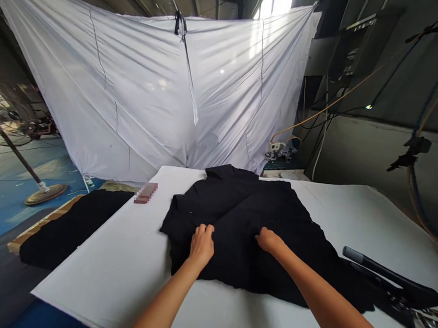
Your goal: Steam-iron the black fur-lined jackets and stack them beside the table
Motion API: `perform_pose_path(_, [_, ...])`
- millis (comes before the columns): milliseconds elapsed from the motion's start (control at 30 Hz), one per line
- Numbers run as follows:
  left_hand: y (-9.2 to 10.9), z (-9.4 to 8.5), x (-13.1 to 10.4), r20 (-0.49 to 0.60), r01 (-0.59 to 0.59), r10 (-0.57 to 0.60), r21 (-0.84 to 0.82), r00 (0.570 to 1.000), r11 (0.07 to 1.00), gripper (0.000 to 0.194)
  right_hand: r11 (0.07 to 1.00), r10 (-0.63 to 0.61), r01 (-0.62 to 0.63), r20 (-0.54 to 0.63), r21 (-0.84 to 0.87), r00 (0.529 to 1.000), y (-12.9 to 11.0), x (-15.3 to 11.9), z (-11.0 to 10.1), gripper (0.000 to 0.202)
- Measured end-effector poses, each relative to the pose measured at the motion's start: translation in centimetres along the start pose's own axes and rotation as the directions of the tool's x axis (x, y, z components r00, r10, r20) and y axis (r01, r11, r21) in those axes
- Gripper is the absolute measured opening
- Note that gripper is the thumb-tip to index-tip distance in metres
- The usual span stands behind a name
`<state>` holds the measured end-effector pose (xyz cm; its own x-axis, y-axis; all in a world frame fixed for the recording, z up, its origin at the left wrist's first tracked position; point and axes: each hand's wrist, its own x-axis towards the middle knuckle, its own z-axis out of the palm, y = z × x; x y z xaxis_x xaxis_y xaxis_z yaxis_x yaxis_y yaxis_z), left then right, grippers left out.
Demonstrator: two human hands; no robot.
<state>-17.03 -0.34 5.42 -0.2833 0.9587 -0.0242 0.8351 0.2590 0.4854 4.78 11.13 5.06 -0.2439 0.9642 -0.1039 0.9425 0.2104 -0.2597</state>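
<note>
A black garment (238, 205) lies spread on the white-covered table (121, 277), its far edge folded and its near edge uneven. My left hand (202, 245) is on its left half, fingers curled down and closed on the cloth. To the right, my right hand (269, 239) pinches the cloth between thumb and fingers, raising a small fold. The fingertips of both hands are partly hidden. At the right, the garment's lower corner reaches close to a steam iron (394, 278) with a black handle.
A blurred reddish item (145, 193) lies near the table's left edge. Black cloth (76, 224) is piled lower at the left, by a wooden edge. A white sheet (141, 88) hangs behind the table. Cables and hoses (416, 158) hang at the right; a fan base (46, 194) stands left.
</note>
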Motion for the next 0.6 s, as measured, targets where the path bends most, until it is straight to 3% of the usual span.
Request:
perform_pose_path(33, [0.7,0.5,-0.4,-0.006,-0.097,0.097,0.039,0.995,0.995,0.032,0.999,0.048,-0.048,-0.001,-0.012,0.999,-0.3,0.4,-0.4,0.035])
perform_pose_path(100, [1.4,1.6,-1.2,0.066,-0.177,0.172,0.074,0.983,0.981,0.044,0.997,0.039,-0.044,-0.083,-0.057,0.996,-1.3,1.0,-0.9,0.041])
perform_pose_path(233, [0.8,3.7,-2.2,0.243,-0.123,0.095,0.106,0.965,0.987,0.066,0.976,-0.151,0.103,-0.257,-0.190,0.954,-2.9,2.5,-0.7,0.058])
perform_pose_path(300, [0.0,4.2,-2.3,0.276,-0.100,0.067,0.108,0.959,0.989,0.066,0.974,-0.142,0.086,-0.266,-0.210,0.953,-2.5,3.9,-0.4,0.060])
perform_pose_path(400, [-0.7,4.0,-2.0,0.330,-0.074,0.044,0.080,0.943,0.994,0.064,0.982,0.018,-0.035,-0.094,-0.184,0.995,-0.8,6.4,-0.3,0.061])
perform_pose_path(500, [-0.5,2.9,-0.3,0.462,-0.047,0.030,0.026,0.887,0.999,0.062,0.973,0.195,-0.162,0.202,-0.167,0.960,0.3,8.7,-0.9,0.062])
perform_pose_path(567, [-0.2,1.8,1.8,0.532,-0.051,0.030,0.025,0.846,0.998,0.056,0.962,0.245,-0.205,0.233,-0.181,0.941,0.0,9.8,-1.6,0.058])
perform_pose_path(600, [-0.1,1.2,3.1,0.524,-0.076,0.046,0.035,0.850,0.997,0.050,0.959,0.248,-0.211,0.202,-0.186,0.947,-0.5,10.3,-1.9,0.056])
